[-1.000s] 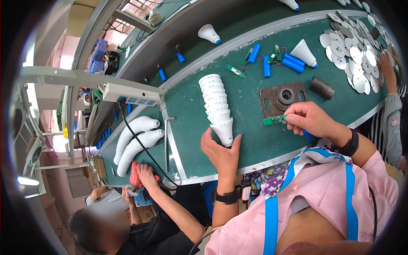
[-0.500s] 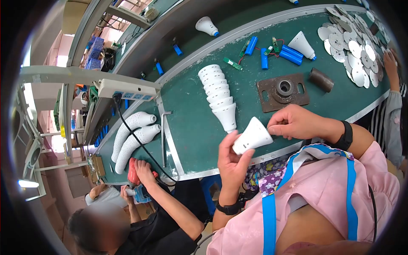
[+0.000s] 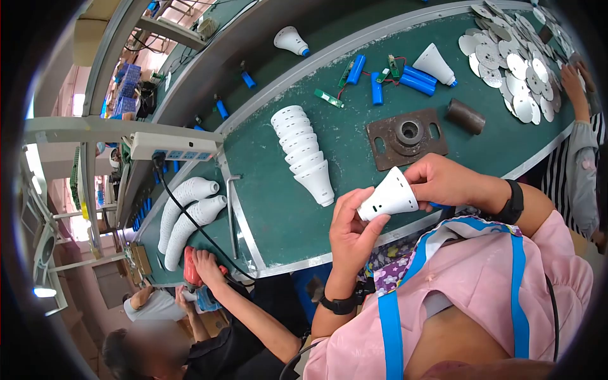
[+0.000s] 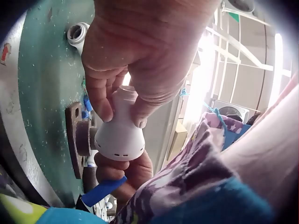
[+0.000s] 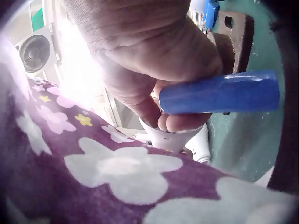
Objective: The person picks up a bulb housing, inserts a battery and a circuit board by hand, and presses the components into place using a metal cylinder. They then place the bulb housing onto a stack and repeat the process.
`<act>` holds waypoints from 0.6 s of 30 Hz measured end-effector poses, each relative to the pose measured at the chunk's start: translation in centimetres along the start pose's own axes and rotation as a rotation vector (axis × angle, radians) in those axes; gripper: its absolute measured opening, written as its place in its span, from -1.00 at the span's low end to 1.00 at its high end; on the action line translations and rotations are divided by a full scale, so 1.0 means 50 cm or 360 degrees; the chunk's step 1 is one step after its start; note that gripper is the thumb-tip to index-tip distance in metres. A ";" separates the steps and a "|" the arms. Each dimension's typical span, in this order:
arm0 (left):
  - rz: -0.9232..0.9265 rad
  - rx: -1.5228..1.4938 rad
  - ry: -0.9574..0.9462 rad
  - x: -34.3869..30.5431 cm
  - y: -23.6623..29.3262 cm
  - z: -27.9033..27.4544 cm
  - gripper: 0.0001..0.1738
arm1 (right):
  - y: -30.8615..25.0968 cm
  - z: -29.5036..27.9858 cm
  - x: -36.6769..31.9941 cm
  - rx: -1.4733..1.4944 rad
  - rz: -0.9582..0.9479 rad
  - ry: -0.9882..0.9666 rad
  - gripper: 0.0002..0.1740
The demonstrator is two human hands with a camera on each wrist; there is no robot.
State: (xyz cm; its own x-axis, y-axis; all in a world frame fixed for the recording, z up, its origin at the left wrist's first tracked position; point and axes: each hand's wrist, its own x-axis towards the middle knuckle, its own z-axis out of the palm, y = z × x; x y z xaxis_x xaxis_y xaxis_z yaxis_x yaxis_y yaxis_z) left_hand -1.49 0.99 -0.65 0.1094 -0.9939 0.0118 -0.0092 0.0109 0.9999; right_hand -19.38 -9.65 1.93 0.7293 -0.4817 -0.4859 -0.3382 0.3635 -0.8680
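In the head view, a white cone-shaped bulb housing (image 3: 394, 195) is between my hands, wide mouth toward the right. My left hand (image 3: 352, 229) grips it near the narrow neck, thumb and fingers on opposite sides, as the left wrist view also shows. At the wide mouth is my right hand (image 3: 448, 180), fingers curled at the rim. A blue cylindrical battery (image 5: 219, 93) hangs beside the right fingers in the right wrist view. The green circuit board pinched there earlier is hidden now by the housing and fingers.
Nested white housings (image 3: 305, 155) lie left of a brown steel fixture (image 3: 408, 136). Beyond are a metal tube (image 3: 467, 116), blue batteries (image 3: 377, 88) with boards, and many metal discs (image 3: 506, 63). A power strip (image 3: 174, 147) trails a black cable. Another person's hand (image 3: 208, 267) rests on a red tool.
My left hand has lifted a housing off the end of the nested stack and brought it right. My right hand has carried the circuit board to its wide mouth, and the two now meet.
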 end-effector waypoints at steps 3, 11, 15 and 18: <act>-0.0044 -0.0020 -0.0030 0.004 0.005 0.001 -0.50 | -0.004 0.000 -0.001 0.0018 0.0005 -0.0027 -0.74; -0.0076 -0.0054 -0.0111 0.013 0.007 -0.001 -0.51 | 0.009 -0.009 -0.009 0.0275 -0.0044 -0.0122 -0.70; -0.0057 -0.0028 -0.0139 0.012 0.004 -0.002 -0.51 | 0.009 -0.008 -0.012 0.0271 -0.0058 -0.0105 -0.70; -0.0056 -0.0009 -0.0133 0.013 0.012 0.000 -0.51 | 0.021 -0.008 -0.012 0.0253 -0.0159 -0.0139 -0.72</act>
State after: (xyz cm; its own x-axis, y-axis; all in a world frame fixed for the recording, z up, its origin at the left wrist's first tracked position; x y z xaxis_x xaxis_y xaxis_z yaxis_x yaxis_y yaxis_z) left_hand -1.45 0.35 -0.05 0.0265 -0.9994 -0.0236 -0.0008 -0.0236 0.9997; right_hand -20.42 -9.30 1.25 0.8058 -0.4529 -0.3815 -0.1685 0.4422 -0.8809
